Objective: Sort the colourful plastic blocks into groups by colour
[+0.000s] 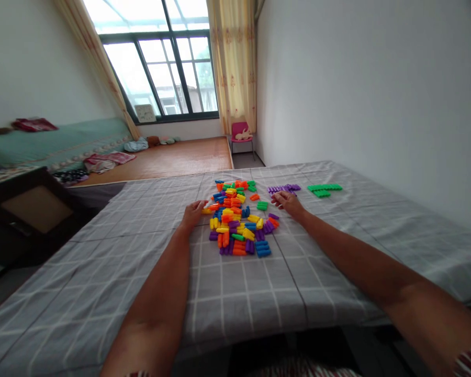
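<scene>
A loose heap of small plastic building pieces (231,215) in orange, yellow, blue, purple and green lies on the grey checked cloth (141,251). At the heap's left edge is my left hand (195,213), its fingers reaching forward beside orange and yellow pieces. My right hand (287,202) is to the right of the heap, fingers bent and fingertips close together; whatever may be between them is too small to make out. Just beyond it lies a row of purple pieces (280,189). A green piece (262,206) lies left of its fingertips.
Farther right, green pieces (324,189) form a joined row. A white wall (369,104) runs along the right side. Beyond the cloth-covered surface are a low wooden platform (180,157), a pink chair (240,128) and a window. A dark cabinet (31,214) stands at left.
</scene>
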`<state>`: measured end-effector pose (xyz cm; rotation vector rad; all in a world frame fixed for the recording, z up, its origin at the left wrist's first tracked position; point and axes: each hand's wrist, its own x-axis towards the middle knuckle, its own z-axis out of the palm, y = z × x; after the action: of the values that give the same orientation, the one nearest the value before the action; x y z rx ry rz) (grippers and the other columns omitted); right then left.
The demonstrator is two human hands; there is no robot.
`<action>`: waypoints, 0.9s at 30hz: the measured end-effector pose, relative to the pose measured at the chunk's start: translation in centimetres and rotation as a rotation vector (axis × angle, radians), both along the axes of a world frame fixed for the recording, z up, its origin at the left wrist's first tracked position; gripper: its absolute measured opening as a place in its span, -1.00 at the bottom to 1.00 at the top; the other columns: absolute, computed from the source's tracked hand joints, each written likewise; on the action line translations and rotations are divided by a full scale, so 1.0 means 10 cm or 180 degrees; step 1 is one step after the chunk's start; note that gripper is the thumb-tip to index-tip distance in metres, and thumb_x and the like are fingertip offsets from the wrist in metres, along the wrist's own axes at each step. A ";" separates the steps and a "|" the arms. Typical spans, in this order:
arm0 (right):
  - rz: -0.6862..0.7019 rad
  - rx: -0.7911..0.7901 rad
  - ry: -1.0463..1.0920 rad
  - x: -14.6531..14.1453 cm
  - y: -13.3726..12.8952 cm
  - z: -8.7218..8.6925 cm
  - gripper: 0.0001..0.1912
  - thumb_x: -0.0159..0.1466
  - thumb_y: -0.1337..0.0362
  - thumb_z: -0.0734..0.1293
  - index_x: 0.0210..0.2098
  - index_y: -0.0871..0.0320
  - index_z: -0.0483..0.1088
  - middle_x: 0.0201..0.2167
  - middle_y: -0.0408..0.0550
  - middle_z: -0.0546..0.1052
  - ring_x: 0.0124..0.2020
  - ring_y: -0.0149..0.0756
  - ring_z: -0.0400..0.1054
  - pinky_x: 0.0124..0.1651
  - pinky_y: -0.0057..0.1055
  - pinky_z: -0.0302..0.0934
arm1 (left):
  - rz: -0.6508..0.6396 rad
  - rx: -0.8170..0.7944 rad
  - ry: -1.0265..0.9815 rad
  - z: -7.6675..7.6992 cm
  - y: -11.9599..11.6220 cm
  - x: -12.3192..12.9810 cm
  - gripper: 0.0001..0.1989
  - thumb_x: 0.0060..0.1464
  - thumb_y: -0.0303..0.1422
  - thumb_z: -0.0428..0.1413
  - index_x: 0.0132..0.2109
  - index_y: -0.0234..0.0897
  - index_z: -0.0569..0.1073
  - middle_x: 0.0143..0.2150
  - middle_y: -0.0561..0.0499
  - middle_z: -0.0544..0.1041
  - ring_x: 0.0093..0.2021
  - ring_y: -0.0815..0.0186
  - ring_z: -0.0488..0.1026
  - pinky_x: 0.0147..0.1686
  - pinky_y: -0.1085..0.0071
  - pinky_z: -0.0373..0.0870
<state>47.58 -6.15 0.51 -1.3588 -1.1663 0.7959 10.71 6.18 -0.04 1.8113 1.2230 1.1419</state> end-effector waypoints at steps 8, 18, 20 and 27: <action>-0.0104 -0.0016 0.0105 0.32 -0.28 -0.21 -0.73 0.21 0.09 0.29 -0.28 0.18 0.40 -0.41 -0.04 0.56 -0.48 -0.45 0.34 -0.43 -0.54 0.25 | 0.0207 -0.0178 0.1023 0.16 0.05 -0.02 -0.58 -0.03 -0.10 0.04 -0.22 -0.32 0.59 -0.33 -0.02 0.60 -0.26 0.21 0.47 -0.28 0.41 0.34; 0.0100 0.0108 -0.0517 0.31 -0.30 -0.25 -0.71 0.24 0.07 0.24 -0.26 0.18 0.41 -0.40 -0.02 0.57 -0.44 -0.37 0.39 -0.40 -0.47 0.30 | -0.0067 0.0147 0.1757 0.17 -0.12 0.04 -0.66 0.09 -0.09 -0.01 -0.31 -0.22 0.54 -0.26 -0.09 0.59 -0.14 0.17 0.47 -0.09 0.35 0.32; 0.0093 0.0094 -0.0569 0.31 -0.30 -0.24 -0.69 0.23 0.06 0.25 -0.26 0.18 0.42 -0.40 -0.01 0.57 -0.44 -0.36 0.39 -0.40 -0.46 0.30 | 0.0067 0.0275 0.1706 0.06 -0.15 0.02 -0.65 0.16 -0.12 -0.06 -0.21 -0.22 0.53 -0.14 -0.10 0.58 -0.03 0.18 0.44 0.00 0.34 0.28; 0.0021 -0.0035 -0.0739 0.30 -0.35 -0.19 -0.68 0.24 0.03 0.26 -0.25 0.17 0.42 -0.37 0.01 0.57 -0.42 -0.36 0.38 -0.40 -0.45 0.29 | 0.0213 0.0419 0.1306 -0.07 -0.18 -0.07 -0.55 0.27 -0.20 -0.21 -0.03 -0.25 0.51 -0.01 -0.10 0.55 0.02 0.21 0.43 0.03 0.34 0.28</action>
<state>50.55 -9.67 -1.43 -1.4862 -1.3482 0.6622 10.00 4.36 -0.78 2.1940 1.4750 0.9300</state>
